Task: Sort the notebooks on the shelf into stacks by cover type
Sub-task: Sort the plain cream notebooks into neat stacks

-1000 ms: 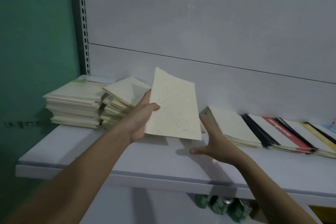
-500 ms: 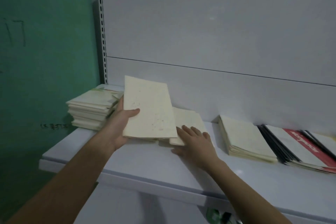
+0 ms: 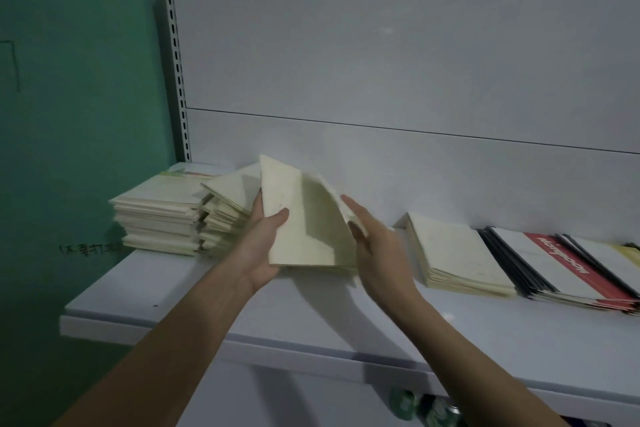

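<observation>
Cream notebook (image 3: 294, 218) up off shelf (image 3: 311, 315), mid-frame, tilted on edge, second cream notebook (image 3: 325, 215) bowed against its right side. Left hand (image 3: 259, 246) gripping from below-left, thumb clamped across front cover. Right hand (image 3: 377, 253) at bowed notebook's right edge, fingers fairly straight along it; pinching or just pressing — cannot tell. Just behind left hand, messy cream stack (image 3: 225, 211), touching neater stack (image 3: 159, 215) by green wall (image 3: 76, 114). Right of hands, low cream pile (image 3: 457, 253), then black-edged red-and-white notebooks (image 3: 561, 267).
</observation>
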`<action>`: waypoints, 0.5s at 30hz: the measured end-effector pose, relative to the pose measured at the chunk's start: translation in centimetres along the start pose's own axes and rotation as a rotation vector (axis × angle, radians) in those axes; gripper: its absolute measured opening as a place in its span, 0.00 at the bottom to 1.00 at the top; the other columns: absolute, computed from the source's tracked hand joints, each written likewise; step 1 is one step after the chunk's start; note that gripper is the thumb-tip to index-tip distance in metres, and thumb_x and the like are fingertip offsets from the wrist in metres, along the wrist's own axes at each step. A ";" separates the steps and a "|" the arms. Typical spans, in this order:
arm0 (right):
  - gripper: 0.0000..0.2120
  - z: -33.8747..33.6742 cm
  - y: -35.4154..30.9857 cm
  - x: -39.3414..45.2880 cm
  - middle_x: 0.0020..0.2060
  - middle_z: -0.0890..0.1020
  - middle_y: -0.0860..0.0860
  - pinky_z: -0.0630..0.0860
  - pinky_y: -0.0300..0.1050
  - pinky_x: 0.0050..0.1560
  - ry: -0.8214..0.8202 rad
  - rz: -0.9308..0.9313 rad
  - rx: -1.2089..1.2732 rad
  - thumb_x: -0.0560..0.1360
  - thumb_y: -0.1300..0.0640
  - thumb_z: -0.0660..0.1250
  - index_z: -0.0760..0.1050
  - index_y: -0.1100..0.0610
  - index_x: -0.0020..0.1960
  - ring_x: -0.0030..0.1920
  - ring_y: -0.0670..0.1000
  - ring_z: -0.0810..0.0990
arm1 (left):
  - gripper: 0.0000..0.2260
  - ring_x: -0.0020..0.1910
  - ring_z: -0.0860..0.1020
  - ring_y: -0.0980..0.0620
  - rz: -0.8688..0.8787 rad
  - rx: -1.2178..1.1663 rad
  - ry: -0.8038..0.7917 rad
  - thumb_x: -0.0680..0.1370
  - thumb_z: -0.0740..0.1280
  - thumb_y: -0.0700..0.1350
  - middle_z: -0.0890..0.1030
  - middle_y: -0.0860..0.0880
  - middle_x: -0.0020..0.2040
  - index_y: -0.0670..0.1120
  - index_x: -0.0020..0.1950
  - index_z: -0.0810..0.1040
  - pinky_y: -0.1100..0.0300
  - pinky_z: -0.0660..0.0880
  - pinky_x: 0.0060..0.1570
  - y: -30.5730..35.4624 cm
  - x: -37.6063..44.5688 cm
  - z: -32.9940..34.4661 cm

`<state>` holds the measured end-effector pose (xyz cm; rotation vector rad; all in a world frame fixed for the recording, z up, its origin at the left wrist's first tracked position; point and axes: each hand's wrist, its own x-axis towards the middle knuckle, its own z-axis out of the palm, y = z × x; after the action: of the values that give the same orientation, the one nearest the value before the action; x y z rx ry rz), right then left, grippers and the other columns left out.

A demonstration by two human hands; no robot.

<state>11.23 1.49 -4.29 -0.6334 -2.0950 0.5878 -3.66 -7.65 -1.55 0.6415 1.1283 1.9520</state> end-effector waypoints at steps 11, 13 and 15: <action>0.23 0.7 -1.8 0.9 0.70 0.67 0.36 0.58 0.35 0.72 -0.237 0.031 0.243 0.82 0.41 0.48 0.65 0.44 0.73 0.68 0.30 0.62 | 0.22 0.54 0.82 0.43 0.021 -0.010 0.015 0.79 0.63 0.34 0.82 0.45 0.59 0.54 0.69 0.70 0.49 0.81 0.41 1.1 0.5 -2.9; 0.20 1.4 -0.1 1.8 0.66 0.71 0.39 0.64 0.39 0.68 -0.043 0.137 0.179 0.83 0.44 0.50 0.69 0.48 0.71 0.62 0.31 0.68 | 0.21 0.56 0.81 0.43 0.013 -0.028 0.003 0.80 0.63 0.35 0.81 0.47 0.60 0.56 0.68 0.70 0.46 0.81 0.44 2.1 0.5 -3.5; 0.23 2.2 2.1 2.5 0.71 0.68 0.45 0.61 0.45 0.71 -0.130 0.176 -0.017 0.82 0.43 0.51 0.66 0.50 0.73 0.70 0.41 0.66 | 0.21 0.56 0.81 0.45 0.028 -0.037 0.000 0.80 0.63 0.35 0.82 0.48 0.59 0.56 0.68 0.71 0.48 0.82 0.41 3.0 0.4 -4.0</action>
<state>8.56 4.20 -5.26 -0.8142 -2.1811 0.7277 -7.87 -10.19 -0.84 0.6403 1.0867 1.9918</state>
